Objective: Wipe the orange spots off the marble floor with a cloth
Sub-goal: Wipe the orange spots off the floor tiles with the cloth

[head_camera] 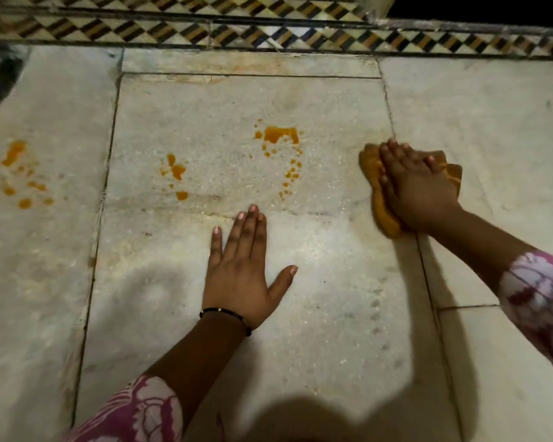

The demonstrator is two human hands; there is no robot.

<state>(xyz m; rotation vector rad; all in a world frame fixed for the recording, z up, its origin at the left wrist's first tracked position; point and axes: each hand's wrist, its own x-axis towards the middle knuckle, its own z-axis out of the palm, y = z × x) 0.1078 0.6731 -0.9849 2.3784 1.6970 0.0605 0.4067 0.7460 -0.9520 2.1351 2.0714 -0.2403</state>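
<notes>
Cloth (384, 208) flat under right hand (419, 189)

Home floor, likely: pale marble slabs (179, 282), checkered inlay border (268, 30) along far edge.

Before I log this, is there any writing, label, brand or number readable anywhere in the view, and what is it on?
None: no readable text anywhere in this view.
The cloth under the right hand shows no tag or print.
The marble floor carries only orange spots, not marks or letters.
The tiled border is a checker pattern, no lettering.
The bracelet at the left hand bears nothing legible.
</notes>
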